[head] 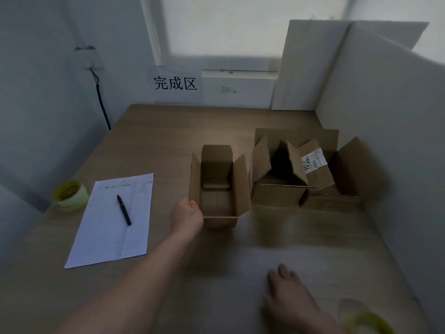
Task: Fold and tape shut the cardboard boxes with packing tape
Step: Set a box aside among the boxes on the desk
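A small open cardboard box [218,189] stands in the middle of the wooden table, its four flaps up. My left hand [187,215] grips the box at its near left corner. My right hand [286,297] lies flat on the table near the front, fingers straight, holding nothing. To the right stand more open cardboard boxes [279,189], one carrying a white label [314,162]. A roll of yellowish packing tape [69,195] sits at the table's left edge. Another yellow tape roll [366,321] shows blurred at the bottom right, beside my right wrist.
A printed sheet of paper [113,227] with a black pen [124,209] on it lies left of the small box. White foam boards [385,116] wall the table's right side and back right. A sign with black characters [175,83] hangs on the back wall.
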Tool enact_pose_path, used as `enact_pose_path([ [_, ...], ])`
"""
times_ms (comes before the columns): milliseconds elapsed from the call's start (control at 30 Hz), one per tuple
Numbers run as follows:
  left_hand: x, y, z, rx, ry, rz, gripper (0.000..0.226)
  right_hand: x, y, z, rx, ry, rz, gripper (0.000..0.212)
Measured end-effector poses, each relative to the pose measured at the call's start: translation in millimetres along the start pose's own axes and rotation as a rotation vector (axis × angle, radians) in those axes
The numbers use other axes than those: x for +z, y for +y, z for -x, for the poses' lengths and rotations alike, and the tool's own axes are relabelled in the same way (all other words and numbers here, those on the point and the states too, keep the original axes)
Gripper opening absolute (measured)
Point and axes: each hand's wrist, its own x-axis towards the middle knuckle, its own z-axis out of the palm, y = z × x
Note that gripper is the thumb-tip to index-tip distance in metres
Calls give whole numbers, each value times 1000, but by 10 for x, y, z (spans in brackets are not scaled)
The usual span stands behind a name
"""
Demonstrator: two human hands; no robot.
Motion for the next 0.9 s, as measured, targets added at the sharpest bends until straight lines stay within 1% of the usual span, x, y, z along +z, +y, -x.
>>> enact_pose_path([
  [67, 141, 122, -196, -9, -33, 23, 33, 113, 76, -26, 17, -65, 79, 76],
  [200, 421, 292, -531, -38, -79, 123, 35, 141, 79, -123, 22, -77, 147, 58],
  [333, 601, 308, -750, -15, -179, 189, 33, 181, 93, -178, 15, -101, 171, 57],
  [433, 626, 282, -808, -12, -213, 237, 45, 216, 98, -188, 8, -89, 201, 56],
  [500, 595, 247, -763, 13, -193, 246, 48, 227, 102, -188, 6, -97, 212, 57],
  [567, 522, 167, -604, 116, -112, 126, 48, 221, 107, -189, 10, -92, 206, 59],
  [633, 423, 33, -340, 275, -57, -89, 46, 196, 102, -154, 2, -93, 194, 64],
  [700, 343, -169, -70, 416, -114, -312, 46, 161, 92, -87, -15, -101, 182, 81],
  [733, 309, -286, 51, 453, -160, -402, 48, 146, 93, -53, -21, -98, 185, 87],
  [767, 270, -396, 157, 473, -198, -476, 49, 124, 96, -21, -25, -88, 188, 89],
  [833, 174, -573, 346, 510, -226, -576, 50, 65, 84, 49, -31, -54, 163, 81],
  [900, 60, -714, 502, 549, -218, -641, 50, -30, 10, 110, -35, 2, 103, 60],
])
